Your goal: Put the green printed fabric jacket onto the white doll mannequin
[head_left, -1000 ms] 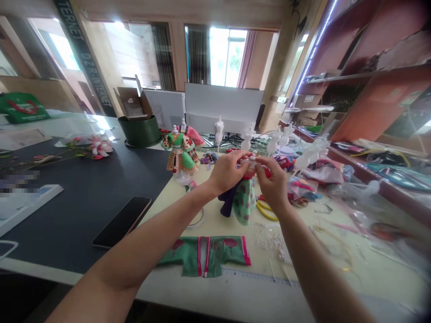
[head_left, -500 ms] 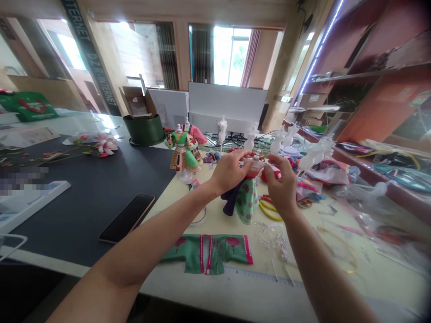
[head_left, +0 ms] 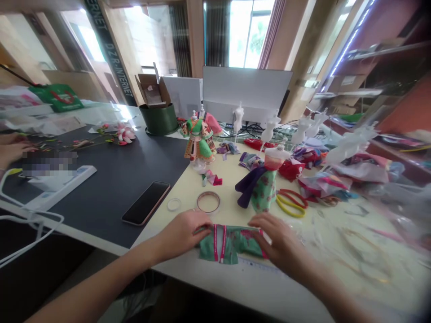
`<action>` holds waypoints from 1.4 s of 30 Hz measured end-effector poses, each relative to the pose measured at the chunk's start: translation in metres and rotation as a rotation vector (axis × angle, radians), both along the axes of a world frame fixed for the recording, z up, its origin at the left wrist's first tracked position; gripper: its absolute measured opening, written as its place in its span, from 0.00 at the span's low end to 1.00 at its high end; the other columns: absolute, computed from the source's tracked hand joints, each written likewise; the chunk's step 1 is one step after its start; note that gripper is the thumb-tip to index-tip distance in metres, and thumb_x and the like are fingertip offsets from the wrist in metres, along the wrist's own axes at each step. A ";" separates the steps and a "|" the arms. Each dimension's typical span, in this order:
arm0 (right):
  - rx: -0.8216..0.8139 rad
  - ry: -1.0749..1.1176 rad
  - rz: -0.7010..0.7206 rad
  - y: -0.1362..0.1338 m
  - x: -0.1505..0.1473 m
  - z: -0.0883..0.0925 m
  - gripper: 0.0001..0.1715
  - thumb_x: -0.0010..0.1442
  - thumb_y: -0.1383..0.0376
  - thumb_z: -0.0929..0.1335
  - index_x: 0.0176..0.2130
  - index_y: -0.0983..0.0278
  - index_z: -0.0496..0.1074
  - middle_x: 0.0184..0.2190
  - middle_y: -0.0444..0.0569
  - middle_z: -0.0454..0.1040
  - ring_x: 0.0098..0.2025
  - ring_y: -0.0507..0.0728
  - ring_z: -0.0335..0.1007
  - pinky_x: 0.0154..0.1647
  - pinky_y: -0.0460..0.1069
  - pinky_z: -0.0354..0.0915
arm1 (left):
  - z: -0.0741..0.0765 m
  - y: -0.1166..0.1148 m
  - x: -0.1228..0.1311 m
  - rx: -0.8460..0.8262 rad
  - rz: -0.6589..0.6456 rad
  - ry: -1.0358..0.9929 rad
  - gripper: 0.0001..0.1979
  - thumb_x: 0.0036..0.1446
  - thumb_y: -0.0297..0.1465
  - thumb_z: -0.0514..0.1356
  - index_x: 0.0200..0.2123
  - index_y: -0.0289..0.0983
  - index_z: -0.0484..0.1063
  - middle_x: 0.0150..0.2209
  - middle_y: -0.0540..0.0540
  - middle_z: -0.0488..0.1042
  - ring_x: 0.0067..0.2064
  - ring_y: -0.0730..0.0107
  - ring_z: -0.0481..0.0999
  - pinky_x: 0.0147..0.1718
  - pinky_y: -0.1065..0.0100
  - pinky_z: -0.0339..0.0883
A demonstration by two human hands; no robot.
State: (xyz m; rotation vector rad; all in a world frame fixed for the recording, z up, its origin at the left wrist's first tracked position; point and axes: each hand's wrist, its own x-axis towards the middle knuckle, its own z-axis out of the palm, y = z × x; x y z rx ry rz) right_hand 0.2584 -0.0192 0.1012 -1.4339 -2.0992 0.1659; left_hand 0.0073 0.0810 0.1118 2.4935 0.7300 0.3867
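Observation:
A small green doll jacket [head_left: 230, 244] with pink-edged front and cuffs lies flat near the table's front edge. At its left side, the thumb and fingers of my left hand [head_left: 183, 231] close on the sleeve, hiding much of it. My right hand [head_left: 281, 235] has its thumb and fingers on the right sleeve near the pink cuff. Behind the jacket stands a white mini dress form [head_left: 276, 154] wearing a green flowered skirt [head_left: 264, 190] with a dark purple panel [head_left: 249, 186]. Neither hand touches it.
A tape roll [head_left: 208, 202], a small clear ring [head_left: 174, 204] and a phone [head_left: 146, 202] lie to the left. Yellow and red handles [head_left: 291, 206] lie right of the skirt. Dressed forms [head_left: 198, 139], bare forms [head_left: 267, 130] and fabric scraps [head_left: 336, 179] stand behind. Another person's hand [head_left: 13, 150] shows far left.
Both my hands have left the top of the dressed form and come down toward me onto the green doll jacket. The form now stands free. The view has shifted.

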 end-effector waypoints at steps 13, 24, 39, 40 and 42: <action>-0.209 -0.299 0.154 -0.014 -0.049 -0.049 0.04 0.56 0.71 0.64 0.35 0.64 0.68 0.33 0.50 0.67 0.38 0.59 0.62 0.41 0.56 0.62 | -0.057 -0.035 -0.006 0.422 -0.169 0.172 0.01 0.53 0.25 0.58 0.30 0.36 0.67 0.34 0.46 0.70 0.38 0.61 0.66 0.41 0.59 0.59; -0.130 -0.194 0.135 -0.003 -0.048 -0.060 0.09 0.55 0.75 0.60 0.29 0.65 0.66 0.29 0.50 0.67 0.33 0.57 0.62 0.35 0.53 0.61 | -0.067 -0.025 0.002 0.500 -0.192 0.112 0.08 0.56 0.22 0.53 0.26 0.35 0.69 0.29 0.46 0.70 0.34 0.64 0.66 0.39 0.60 0.60; -0.398 0.511 -0.122 -0.002 -0.026 -0.014 0.07 0.61 0.65 0.63 0.31 0.63 0.67 0.28 0.44 0.70 0.32 0.53 0.67 0.30 0.47 0.62 | -0.006 -0.011 -0.011 -0.406 0.219 -0.123 0.06 0.57 0.30 0.54 0.33 0.38 0.71 0.35 0.51 0.75 0.37 0.71 0.72 0.35 0.72 0.65; -0.382 0.516 -0.124 -0.003 -0.024 -0.011 0.07 0.62 0.64 0.63 0.32 0.62 0.67 0.29 0.44 0.70 0.32 0.53 0.67 0.30 0.47 0.62 | -0.001 -0.011 -0.011 -0.404 0.236 -0.121 0.06 0.57 0.30 0.54 0.33 0.39 0.71 0.35 0.51 0.74 0.37 0.71 0.72 0.33 0.73 0.64; -0.341 0.516 -0.120 -0.006 -0.021 -0.004 0.07 0.62 0.64 0.63 0.32 0.62 0.67 0.29 0.44 0.70 0.33 0.53 0.67 0.31 0.47 0.63 | 0.008 -0.011 -0.009 -0.388 0.261 -0.121 0.06 0.57 0.31 0.54 0.34 0.39 0.71 0.35 0.51 0.74 0.36 0.71 0.72 0.29 0.74 0.63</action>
